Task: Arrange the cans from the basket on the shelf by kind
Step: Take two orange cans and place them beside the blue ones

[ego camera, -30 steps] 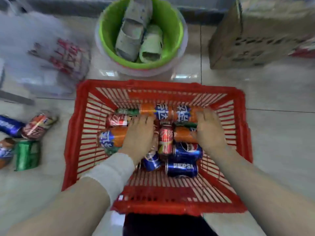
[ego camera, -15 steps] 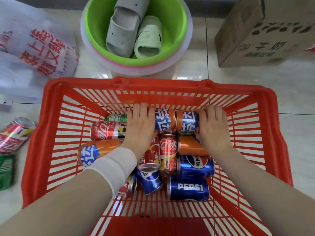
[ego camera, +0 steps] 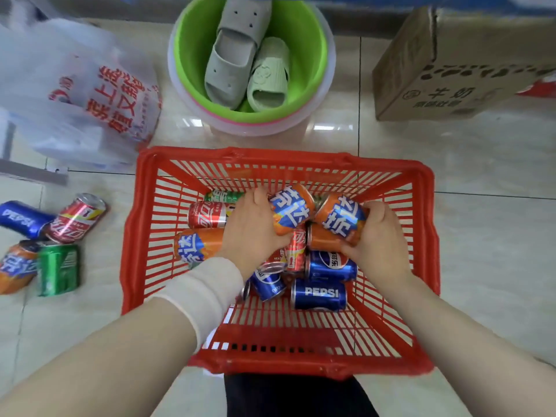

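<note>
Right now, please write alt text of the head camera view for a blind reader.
Both hands, left hand and right hand, each grip an orange can inside a red basket of mixed cans on the floor. Four more cans lie left.

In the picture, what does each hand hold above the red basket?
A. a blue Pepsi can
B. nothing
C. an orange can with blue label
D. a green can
C: the left hand grips one orange can and the right hand grips another orange can, both raised over the cans lying in the red basket.
</note>
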Demonstrator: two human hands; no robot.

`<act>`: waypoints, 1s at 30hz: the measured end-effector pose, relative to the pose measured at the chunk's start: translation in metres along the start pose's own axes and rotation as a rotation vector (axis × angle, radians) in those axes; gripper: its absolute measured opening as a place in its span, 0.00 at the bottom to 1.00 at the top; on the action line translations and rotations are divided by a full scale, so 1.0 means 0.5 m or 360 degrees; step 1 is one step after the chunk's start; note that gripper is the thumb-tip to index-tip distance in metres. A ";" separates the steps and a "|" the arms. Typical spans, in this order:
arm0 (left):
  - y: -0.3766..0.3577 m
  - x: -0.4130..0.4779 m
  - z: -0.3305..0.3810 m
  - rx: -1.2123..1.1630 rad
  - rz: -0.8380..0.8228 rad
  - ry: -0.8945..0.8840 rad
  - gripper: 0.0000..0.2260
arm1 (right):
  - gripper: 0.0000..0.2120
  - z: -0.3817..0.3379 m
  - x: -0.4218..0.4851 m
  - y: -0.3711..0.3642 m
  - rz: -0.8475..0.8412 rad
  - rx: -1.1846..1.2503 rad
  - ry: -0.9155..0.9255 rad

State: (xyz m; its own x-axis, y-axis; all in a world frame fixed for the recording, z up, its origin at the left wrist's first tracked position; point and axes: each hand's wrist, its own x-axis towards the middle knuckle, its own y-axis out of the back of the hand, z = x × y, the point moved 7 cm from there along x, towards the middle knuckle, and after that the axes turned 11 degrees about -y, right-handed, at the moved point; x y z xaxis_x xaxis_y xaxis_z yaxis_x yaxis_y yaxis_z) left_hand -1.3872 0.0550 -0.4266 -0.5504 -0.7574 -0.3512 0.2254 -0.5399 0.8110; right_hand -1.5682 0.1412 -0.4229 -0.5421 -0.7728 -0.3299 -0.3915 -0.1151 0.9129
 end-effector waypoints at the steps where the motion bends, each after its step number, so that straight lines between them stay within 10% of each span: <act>1: 0.026 -0.026 0.013 -0.0072 -0.0002 0.0053 0.38 | 0.34 -0.007 -0.022 0.039 -0.0006 0.0125 -0.0064; 14: 0.444 -0.401 0.242 -0.1199 0.0283 0.0680 0.29 | 0.29 -0.143 -0.347 0.494 -0.0587 0.1031 -0.0510; 30: 0.809 -0.639 0.373 -0.2312 -0.0008 0.0243 0.27 | 0.39 -0.353 -0.593 0.847 -0.1067 0.1654 -0.0393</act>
State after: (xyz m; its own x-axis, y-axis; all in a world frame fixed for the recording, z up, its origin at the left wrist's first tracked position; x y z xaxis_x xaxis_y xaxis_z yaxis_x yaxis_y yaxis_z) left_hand -1.2702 0.1470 0.1009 -0.4855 -0.7355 -0.4726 0.8710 -0.3602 -0.3342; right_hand -1.4419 0.2115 0.1040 -0.0915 -0.6027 -0.7927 -0.9808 0.1924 -0.0330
